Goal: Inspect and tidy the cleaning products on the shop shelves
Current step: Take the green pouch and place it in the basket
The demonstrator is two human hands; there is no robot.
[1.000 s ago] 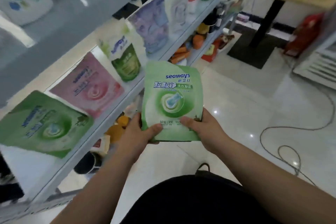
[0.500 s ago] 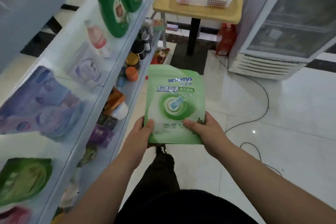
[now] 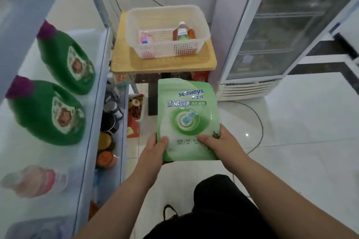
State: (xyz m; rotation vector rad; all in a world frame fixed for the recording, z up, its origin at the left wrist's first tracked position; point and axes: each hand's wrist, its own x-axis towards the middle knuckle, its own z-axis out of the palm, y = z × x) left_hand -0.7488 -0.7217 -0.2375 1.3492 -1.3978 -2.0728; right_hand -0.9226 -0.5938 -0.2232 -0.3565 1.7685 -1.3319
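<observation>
Left grip (image 3: 155,148) and right grip (image 3: 218,141) both pinch the green detergent pouch (image 3: 186,110) by its lower corners, upright over the white floor (image 3: 301,132), beside the shelf (image 3: 92,122); a basket (image 3: 202,23) sits on the counter (image 3: 165,62) ahead.

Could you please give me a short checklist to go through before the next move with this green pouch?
1. Grip: left hand and right hand hold the green pouch by its lower corners: ok.
2. Label faces the camera, readable: ok.
3. Pouch back and seals: hidden, cannot tell.
4. Free room in the white basket beside its bottles: ok.
5. Free spot on the shelf near the green bottles: blurred, cannot tell.
</observation>
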